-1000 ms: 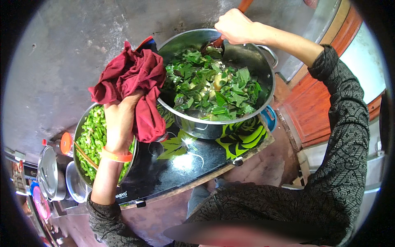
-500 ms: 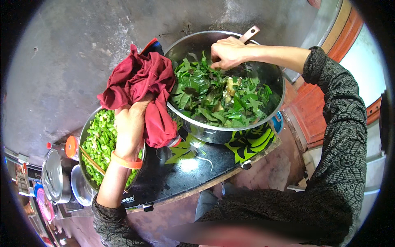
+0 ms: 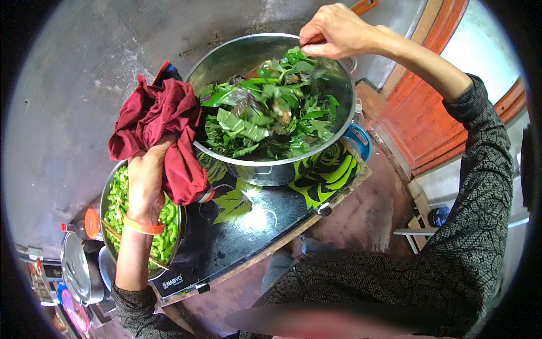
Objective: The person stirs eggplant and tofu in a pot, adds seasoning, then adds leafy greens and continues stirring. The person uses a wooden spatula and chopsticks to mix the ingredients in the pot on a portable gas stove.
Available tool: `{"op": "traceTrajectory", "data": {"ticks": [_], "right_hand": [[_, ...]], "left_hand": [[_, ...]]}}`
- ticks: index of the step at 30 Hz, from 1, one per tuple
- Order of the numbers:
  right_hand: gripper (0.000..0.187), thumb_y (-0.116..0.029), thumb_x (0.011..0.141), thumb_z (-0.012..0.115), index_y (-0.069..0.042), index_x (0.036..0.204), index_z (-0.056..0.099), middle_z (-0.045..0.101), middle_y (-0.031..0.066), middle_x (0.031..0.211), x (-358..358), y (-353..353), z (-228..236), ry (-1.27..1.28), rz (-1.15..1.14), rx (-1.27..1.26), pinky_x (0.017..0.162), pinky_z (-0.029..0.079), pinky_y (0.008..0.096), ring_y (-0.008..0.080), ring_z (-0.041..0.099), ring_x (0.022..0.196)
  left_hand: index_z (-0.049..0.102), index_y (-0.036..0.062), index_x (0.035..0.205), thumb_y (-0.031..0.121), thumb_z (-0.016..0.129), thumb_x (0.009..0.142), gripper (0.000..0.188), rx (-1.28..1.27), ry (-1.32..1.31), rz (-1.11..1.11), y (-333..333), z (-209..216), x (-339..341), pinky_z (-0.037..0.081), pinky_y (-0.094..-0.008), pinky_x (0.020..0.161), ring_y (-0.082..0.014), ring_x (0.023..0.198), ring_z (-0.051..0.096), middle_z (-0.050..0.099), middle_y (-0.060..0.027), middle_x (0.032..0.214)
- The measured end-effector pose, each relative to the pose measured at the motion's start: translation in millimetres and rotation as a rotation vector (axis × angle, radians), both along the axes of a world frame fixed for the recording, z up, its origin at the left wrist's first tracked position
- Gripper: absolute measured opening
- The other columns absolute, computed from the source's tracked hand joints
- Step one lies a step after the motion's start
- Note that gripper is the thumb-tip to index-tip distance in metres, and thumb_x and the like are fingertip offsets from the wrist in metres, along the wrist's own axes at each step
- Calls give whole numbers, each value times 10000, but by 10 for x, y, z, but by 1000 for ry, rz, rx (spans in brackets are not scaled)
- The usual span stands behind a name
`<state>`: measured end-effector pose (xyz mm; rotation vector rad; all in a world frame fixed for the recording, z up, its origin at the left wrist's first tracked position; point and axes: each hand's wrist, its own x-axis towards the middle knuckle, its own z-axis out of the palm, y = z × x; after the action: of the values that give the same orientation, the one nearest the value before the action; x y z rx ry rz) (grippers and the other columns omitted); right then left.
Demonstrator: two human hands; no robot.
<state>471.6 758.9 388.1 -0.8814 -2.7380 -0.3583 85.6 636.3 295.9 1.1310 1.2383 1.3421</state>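
My left hand [image 3: 148, 178] is closed on a bunched maroon cloth [image 3: 161, 116]. The cloth presses against the left side of a large metal pot [image 3: 265, 174]; whether the fingers also grip a pot handle is hidden. Chopped leafy greens [image 3: 243, 121] with some pale pieces fill the pot, partly blurred by motion. Above the pot's far right rim, my right hand [image 3: 333, 34] is wrapped round the brown wooden handle [image 3: 364, 7] of a stirring utensil. Its lower end is buried among the leaves, and a reddish-brown strip of it shows near the far side.
Under the pot is a black gas stove [image 3: 226, 243] with green leaf patterns. At its left stands a pan of cut green vegetables [image 3: 169, 217], chopsticks lying across it. Beyond are an orange-lidded jar [image 3: 92, 223] and a steel pot [image 3: 79, 265]. A blue object [image 3: 361, 141] sits behind the stove's right end.
My right hand has risen from over the greens to above the far right rim. The leaves are heaped up and stirred. My left hand keeps holding the cloth; the whole view has shifted slightly.
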Motion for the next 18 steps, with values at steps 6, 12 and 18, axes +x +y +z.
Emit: {"op": "traceTrajectory", "data": {"ticks": [6, 12, 18], "right_hand": [[172, -278, 804, 747, -113, 759, 738, 670, 94, 647, 47, -478, 587, -46, -21, 56, 511, 490, 379, 281, 661, 574], [341, -439, 799, 762, -103, 749, 735, 672, 105, 648, -386, -722, 336, -271, 47, -47, 569, 505, 449, 332, 673, 641], [153, -212, 730, 682, -61, 717, 702, 679, 145, 635, -912, -1045, -181, -374, 138, 102, 573, 568, 430, 301, 719, 649]], "left_hand": [[695, -74, 1129, 83, 668, 847, 324, -135, 22, -57, 30, 96, -95, 514, -326, 928, -220, 1027, 677, 707, -137, 1134], [713, -76, 1089, 113, 671, 838, 317, -187, 44, -66, 48, 93, -155, 523, -313, 894, -210, 994, 684, 720, -134, 1086], [695, -58, 1089, 143, 680, 852, 311, -182, -30, -84, 131, 42, -136, 553, -320, 815, -190, 889, 693, 721, -101, 1025]]}}
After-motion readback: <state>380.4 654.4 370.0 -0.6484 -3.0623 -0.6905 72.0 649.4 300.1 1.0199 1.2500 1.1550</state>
